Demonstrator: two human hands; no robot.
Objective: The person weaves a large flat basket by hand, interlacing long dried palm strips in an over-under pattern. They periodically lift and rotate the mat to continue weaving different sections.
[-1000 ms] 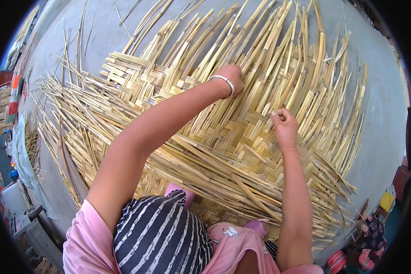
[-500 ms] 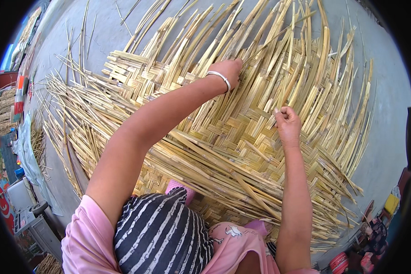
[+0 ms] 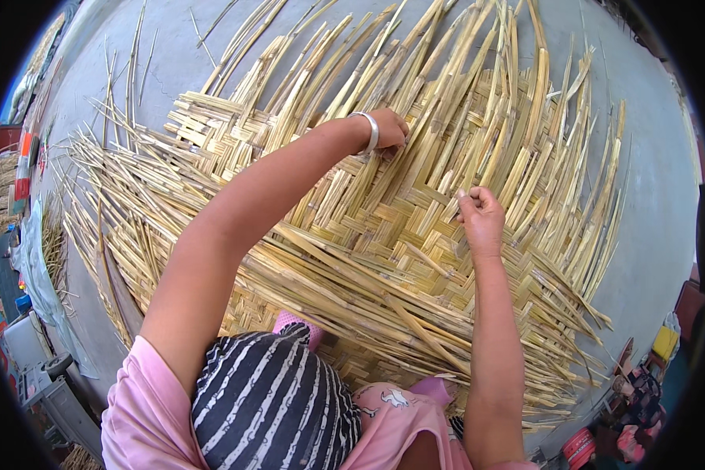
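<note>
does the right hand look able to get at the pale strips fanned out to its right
Probably yes: the right hand is close beside the pale strips, and the left arm is off to the other side, seemingly leaving the way free.

Free lane: floor (image 3: 656, 196) beyond mat's (image 3: 392, 223) right edge. Blocked: loose strips (image 3: 313, 280) across near side, splayed strips (image 3: 456, 70) past far edge, left forearm (image 3: 278, 174) overhead.
</note>
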